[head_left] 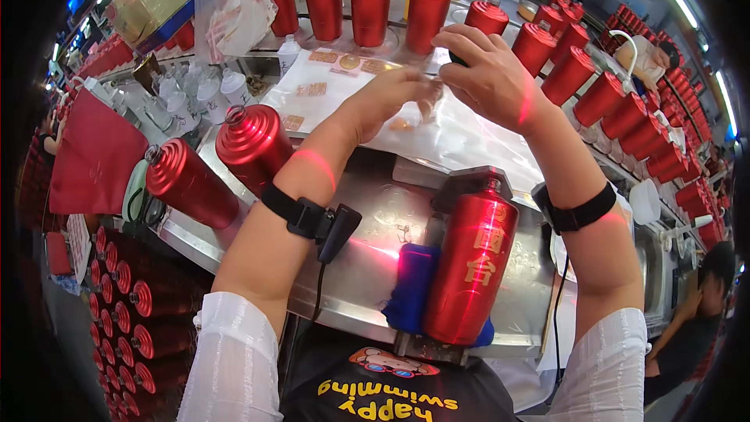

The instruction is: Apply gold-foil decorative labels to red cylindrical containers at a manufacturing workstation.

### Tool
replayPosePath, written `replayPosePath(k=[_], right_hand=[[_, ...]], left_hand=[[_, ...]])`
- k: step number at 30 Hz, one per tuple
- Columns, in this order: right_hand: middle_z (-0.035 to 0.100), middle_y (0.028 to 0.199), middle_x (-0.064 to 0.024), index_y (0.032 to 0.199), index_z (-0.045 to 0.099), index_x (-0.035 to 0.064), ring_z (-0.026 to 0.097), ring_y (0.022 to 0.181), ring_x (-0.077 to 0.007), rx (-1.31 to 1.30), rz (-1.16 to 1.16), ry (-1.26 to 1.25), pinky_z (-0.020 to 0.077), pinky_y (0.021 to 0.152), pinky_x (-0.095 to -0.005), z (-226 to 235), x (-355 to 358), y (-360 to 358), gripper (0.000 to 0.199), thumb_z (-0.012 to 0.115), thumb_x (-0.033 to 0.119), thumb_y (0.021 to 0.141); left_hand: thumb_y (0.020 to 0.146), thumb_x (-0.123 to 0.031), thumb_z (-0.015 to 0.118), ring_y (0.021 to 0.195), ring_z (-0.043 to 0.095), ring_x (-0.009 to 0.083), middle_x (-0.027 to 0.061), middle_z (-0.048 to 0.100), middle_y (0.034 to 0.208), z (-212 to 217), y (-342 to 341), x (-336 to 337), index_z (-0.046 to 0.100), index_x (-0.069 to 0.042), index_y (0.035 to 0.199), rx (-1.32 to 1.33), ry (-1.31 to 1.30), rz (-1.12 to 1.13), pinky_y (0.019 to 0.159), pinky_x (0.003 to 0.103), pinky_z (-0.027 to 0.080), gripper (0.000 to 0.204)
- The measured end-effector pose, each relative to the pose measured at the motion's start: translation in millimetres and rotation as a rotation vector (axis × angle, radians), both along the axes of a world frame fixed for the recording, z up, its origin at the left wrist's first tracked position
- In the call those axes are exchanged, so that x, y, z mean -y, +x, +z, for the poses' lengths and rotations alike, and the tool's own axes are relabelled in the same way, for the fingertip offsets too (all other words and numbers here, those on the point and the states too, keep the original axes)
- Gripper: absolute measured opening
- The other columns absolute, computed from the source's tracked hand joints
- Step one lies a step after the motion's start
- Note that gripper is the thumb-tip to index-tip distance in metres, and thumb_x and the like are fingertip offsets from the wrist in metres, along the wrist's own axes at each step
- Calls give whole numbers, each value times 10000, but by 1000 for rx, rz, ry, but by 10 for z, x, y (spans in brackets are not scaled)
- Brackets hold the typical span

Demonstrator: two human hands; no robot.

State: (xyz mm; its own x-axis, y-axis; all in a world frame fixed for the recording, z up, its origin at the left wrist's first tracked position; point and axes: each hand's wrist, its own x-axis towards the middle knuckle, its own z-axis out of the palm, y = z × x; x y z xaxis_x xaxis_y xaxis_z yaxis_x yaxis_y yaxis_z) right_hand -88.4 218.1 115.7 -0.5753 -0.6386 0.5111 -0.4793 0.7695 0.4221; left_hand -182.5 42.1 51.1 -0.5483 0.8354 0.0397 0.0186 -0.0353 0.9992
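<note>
My left hand [394,98] and my right hand [488,74] meet over a clear plastic sheet [461,141] on the steel bench. Their fingertips pinch a small pale, golden piece [428,105] between them; what it is stays unclear. My right hand also seems to hold something dark behind its fingers. Close to my body a red metallic bottle with gold characters [473,262] lies in a holder on a blue cloth [412,289]. A sheet with gold stickers [344,66] lies just beyond my hands.
Two red bottles [254,144] stand at my left on the steel bench [375,227]. Rows of several red bottles [371,4] line the back and the right side [625,113]. White caps [207,90] sit at the left. A person [699,305] sits at the lower right.
</note>
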Motion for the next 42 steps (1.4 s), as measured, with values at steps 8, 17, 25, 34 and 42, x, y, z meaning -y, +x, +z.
replayPosePath(k=[8,17,25,34,42], right_hand=[[616,883,-34,946,650,57,544,823,-152,850,-431,-1278,434,656,-291,-5,-250,376,543,508,579,908],[580,820,33,962,641,48,485,728,-31,955,-348,-1071,400,596,-215,94,-428,523,194,695,200,853],[630,809,-40,854,640,7,577,764,-121,747,-546,-915,454,670,-282,-341,-946,332,177,634,184,847],[565,1213,-145,1160,629,70,543,1131,-349,688,-1083,-138,477,932,-487,-800,-1007,243,352,617,225,845],[572,985,-171,861,587,0,574,957,-344,574,-448,-432,468,837,-411,-9,-534,645,108,608,83,796]], left_hand=[[904,-156,599,834,565,76,-1,597,853,209,299,-77,593,-57,987,-217,170,-92,769,231,443,129],[899,-128,596,772,549,71,-6,572,833,193,445,-399,548,-51,1003,-367,118,-35,668,223,446,138],[850,-156,613,672,502,68,7,574,746,-24,186,-421,594,-10,876,-335,-229,-96,619,227,411,150],[836,-224,549,936,620,332,134,668,935,-139,251,-385,612,-68,952,-1032,-626,250,834,449,446,204],[819,-220,622,1099,532,309,164,579,1158,125,464,-345,584,-62,1142,-1053,13,232,956,410,391,361]])
